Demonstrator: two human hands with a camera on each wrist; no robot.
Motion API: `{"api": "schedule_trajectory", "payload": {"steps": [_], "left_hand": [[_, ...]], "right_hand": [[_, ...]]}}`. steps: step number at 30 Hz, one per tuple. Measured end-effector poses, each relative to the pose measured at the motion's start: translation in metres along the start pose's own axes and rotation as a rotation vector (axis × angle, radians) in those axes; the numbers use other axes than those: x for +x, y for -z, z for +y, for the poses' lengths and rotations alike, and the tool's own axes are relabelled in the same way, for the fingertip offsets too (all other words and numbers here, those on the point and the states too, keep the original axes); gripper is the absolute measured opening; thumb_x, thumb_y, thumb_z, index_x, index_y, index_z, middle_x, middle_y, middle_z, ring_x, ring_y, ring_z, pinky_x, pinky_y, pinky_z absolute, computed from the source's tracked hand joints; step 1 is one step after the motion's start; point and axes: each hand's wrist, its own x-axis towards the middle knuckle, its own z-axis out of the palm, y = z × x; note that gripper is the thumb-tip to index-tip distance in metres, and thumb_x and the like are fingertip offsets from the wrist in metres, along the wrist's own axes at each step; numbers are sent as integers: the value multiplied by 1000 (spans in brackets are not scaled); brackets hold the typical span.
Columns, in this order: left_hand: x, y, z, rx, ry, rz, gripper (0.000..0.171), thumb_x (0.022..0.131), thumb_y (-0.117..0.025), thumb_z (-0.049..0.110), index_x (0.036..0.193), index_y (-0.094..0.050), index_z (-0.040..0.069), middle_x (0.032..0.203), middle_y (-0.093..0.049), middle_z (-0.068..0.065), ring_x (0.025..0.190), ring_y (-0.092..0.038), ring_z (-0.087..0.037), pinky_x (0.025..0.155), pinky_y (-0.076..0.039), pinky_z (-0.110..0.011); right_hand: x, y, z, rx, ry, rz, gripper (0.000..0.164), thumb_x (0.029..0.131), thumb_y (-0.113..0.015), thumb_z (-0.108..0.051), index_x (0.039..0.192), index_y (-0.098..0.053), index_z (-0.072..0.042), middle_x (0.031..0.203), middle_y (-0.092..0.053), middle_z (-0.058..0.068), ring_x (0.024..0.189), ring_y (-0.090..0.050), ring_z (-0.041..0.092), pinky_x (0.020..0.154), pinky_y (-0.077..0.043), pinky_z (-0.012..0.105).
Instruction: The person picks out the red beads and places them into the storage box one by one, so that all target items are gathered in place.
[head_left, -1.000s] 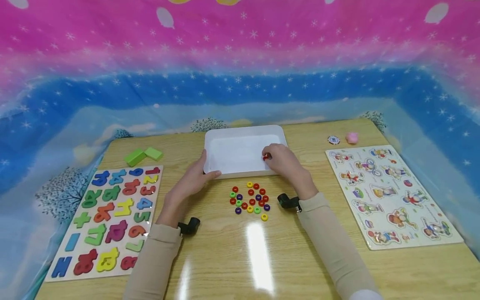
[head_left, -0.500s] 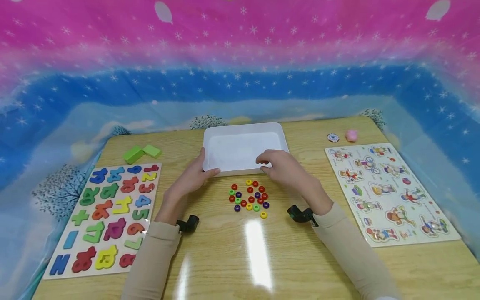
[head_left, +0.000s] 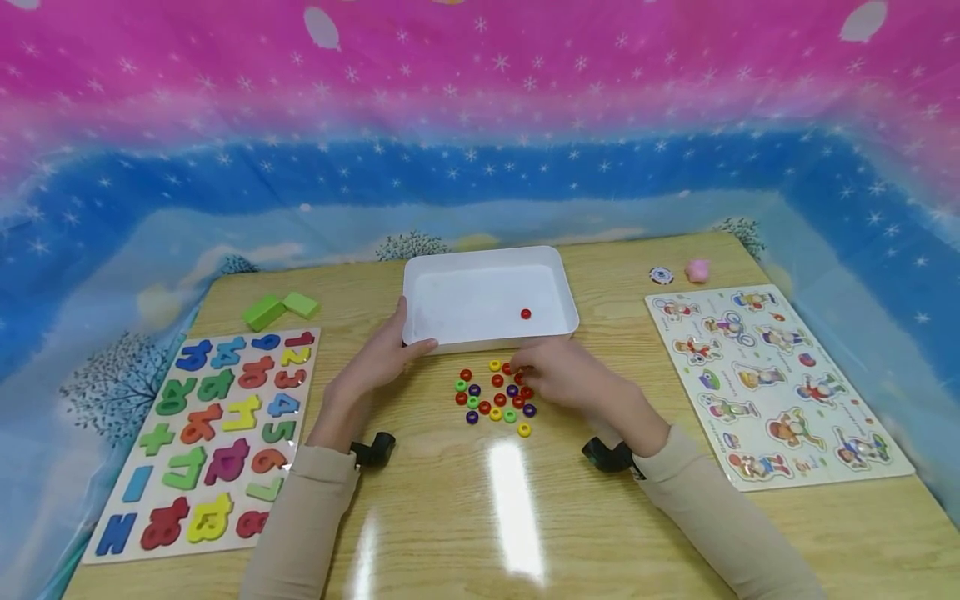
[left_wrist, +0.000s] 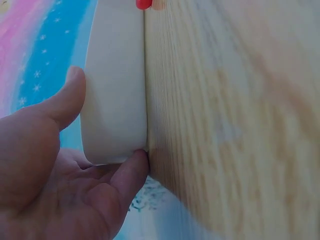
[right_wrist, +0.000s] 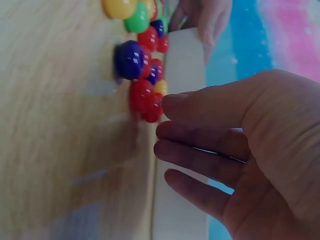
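The glossy red ring beads [right_wrist: 141, 95] looked light, stiff and slippery, probably best pinched across their outer rims. They lay in a mixed cluster on the surface [head_left: 435, 500], the nearest at the right hand's [head_left: 558, 371] thumb tip, contact unclear; that hand was loosely parted, nothing visibly held. The left hand [head_left: 378, 354] gripped the white tray [head_left: 472, 304], where 1 red bead [head_left: 526, 317] lay.

Under the fingers [right_wrist: 192, 156] there's a glossy, pale-brown wood-grain tabletop [head_left: 600, 542], with two white streaks of reflected light [head_left: 514, 512] gleaming on their near side. And beyond the fingers, up rises a cloth-like pink-and-blue backdrop [head_left: 480, 171], white snowflakes and leafy trees [head_left: 412, 246] printed across it, wrapping round left and right!
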Motion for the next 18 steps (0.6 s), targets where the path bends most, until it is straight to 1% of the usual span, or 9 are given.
{"api": "schedule_trajectory", "payload": {"steps": [6, 13, 15, 18], "left_hand": [[-1, 0, 0, -15, 6, 9, 93, 91, -53, 44, 148, 15, 19, 158, -1, -3, 144, -9, -20, 116, -17, -44], [-2, 0, 0, -8, 1, 11, 94, 89, -52, 50, 148, 15, 20, 157, -3, -2, 144, -10, -19, 116, -18, -43], [-2, 0, 1, -12, -5, 11, 93, 90, -53, 47, 148, 14, 19, 157, -3, -2, 144, -10, -20, 116, -18, -44], [-2, -1, 1, -9, -11, 10, 91, 91, -53, 43, 148, 14, 17, 158, -3, -5, 144, -10, -22, 116, -18, -45]], "right_hand": [[3, -6, 0, -27, 37, 5, 14, 87, -63, -14, 95, -71, -20, 91, -62, -9, 79, -53, 5, 73, -48, 24], [6, -11, -1, -75, 38, 20, 14, 85, -63, -12, 93, -71, -20, 88, -60, -9, 75, -50, 5, 70, -46, 22], [7, -10, -3, -68, 31, 13, 14, 85, -62, -12, 94, -70, -20, 90, -61, -9, 76, -51, 6, 71, -46, 22], [9, -4, -6, -28, 19, 10, 13, 85, -64, -13, 95, -70, -18, 91, -62, -7, 77, -51, 8, 72, -46, 24]]}}
